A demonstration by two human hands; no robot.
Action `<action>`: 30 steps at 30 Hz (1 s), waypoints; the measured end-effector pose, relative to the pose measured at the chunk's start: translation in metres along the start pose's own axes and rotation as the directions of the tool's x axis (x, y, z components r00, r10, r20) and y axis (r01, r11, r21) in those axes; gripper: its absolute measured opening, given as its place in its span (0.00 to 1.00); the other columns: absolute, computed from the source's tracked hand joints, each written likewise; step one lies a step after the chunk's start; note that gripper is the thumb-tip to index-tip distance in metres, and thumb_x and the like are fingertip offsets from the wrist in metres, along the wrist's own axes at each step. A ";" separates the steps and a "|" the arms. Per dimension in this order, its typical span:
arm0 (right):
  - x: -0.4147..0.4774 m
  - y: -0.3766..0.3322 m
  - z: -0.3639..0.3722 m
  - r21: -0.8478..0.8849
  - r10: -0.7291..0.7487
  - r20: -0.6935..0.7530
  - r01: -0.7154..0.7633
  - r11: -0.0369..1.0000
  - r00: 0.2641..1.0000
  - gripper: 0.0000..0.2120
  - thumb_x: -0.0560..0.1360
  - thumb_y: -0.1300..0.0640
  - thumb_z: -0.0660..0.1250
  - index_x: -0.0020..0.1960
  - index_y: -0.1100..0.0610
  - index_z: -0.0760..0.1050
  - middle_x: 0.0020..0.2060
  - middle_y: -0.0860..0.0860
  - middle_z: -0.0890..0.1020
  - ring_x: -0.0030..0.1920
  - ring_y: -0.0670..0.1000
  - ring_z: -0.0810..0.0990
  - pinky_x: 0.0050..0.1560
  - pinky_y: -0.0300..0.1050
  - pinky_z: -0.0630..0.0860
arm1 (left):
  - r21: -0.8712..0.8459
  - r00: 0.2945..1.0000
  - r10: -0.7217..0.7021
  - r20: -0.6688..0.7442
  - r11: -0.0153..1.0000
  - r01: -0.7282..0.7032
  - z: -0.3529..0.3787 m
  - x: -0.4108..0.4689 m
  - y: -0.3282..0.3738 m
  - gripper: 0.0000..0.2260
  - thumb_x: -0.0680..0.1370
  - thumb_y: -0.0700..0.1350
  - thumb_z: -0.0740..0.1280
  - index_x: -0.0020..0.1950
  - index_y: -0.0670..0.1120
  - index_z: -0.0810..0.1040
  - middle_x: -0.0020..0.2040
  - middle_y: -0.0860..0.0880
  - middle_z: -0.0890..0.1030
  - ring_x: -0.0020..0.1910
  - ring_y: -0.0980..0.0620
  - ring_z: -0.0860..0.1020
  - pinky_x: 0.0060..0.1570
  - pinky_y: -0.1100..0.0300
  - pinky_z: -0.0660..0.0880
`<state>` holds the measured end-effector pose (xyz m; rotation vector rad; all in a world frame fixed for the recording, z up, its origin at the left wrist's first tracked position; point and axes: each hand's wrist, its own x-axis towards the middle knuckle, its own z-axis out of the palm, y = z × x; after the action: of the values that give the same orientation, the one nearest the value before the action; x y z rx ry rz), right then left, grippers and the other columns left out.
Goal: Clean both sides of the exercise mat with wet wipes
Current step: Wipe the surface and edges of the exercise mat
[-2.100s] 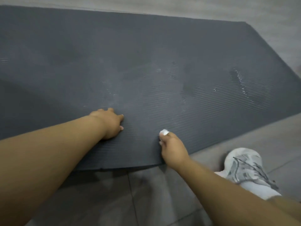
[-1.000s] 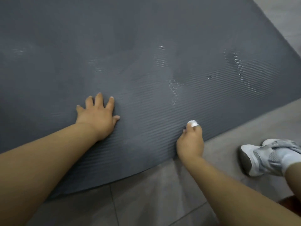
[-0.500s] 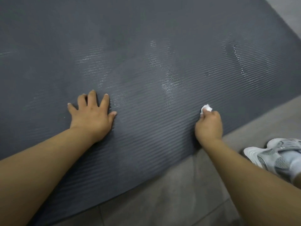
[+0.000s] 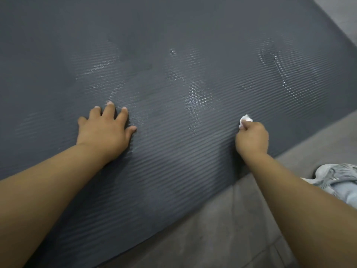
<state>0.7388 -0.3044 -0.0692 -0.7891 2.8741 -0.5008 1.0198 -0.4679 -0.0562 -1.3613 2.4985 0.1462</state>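
Grey tiled floor (image 4: pixel 222 229), grout lines visible, occupies the lower right. One white-and-grey mesh sneaker (image 4: pixel 335 176) rests on it at the right edge.

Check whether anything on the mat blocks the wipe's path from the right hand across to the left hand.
Nothing visible does. The right hand pinches the wet wipe at the mat. The ribbed surface between it and the left hand, which is pressed flat on the mat, shows only wet streaks.
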 end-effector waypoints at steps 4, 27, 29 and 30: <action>-0.041 -0.061 0.036 0.138 -0.047 0.023 0.044 0.990 0.999 0.07 0.76 0.59 0.58 0.48 0.57 0.75 0.36 0.46 0.73 0.48 0.57 0.76 0.39 0.38 0.61 | 0.018 0.999 0.016 -0.030 1.000 -0.015 0.000 0.003 -0.003 0.27 0.80 0.60 0.48 0.75 0.49 0.57 0.75 0.44 0.58 0.71 0.38 0.60 0.62 0.42 0.65; -0.060 -0.094 0.047 0.270 -0.934 0.276 0.915 0.300 0.225 0.22 0.71 0.62 0.59 0.65 0.55 0.72 0.45 0.49 0.71 0.38 0.52 0.75 0.35 0.42 0.73 | -0.177 0.989 -0.063 -0.137 0.983 0.039 0.001 0.021 -0.039 0.31 0.77 0.61 0.54 0.76 0.46 0.57 0.73 0.46 0.59 0.67 0.41 0.65 0.60 0.47 0.68; -0.012 -0.089 0.049 0.128 -0.896 0.241 0.903 0.410 0.372 0.21 0.72 0.63 0.59 0.64 0.54 0.74 0.43 0.55 0.75 0.38 0.57 0.77 0.35 0.43 0.75 | -0.181 0.990 -0.069 -0.120 0.982 0.046 0.005 0.024 -0.046 0.35 0.75 0.64 0.49 0.75 0.44 0.60 0.75 0.44 0.58 0.65 0.38 0.63 0.66 0.47 0.62; 0.019 -0.086 0.046 -0.003 -0.818 0.173 0.831 0.556 0.548 0.18 0.74 0.64 0.59 0.63 0.56 0.75 0.45 0.58 0.76 0.41 0.59 0.78 0.40 0.46 0.75 | -0.162 0.992 -0.055 -0.116 0.986 0.036 0.007 0.025 -0.048 0.37 0.73 0.65 0.46 0.75 0.44 0.61 0.75 0.43 0.58 0.64 0.37 0.63 0.67 0.48 0.61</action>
<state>0.7731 -0.3968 -0.0835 -2.1179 2.1946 -0.3494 1.0482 -0.5130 -0.0676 -1.5315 2.5994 0.2675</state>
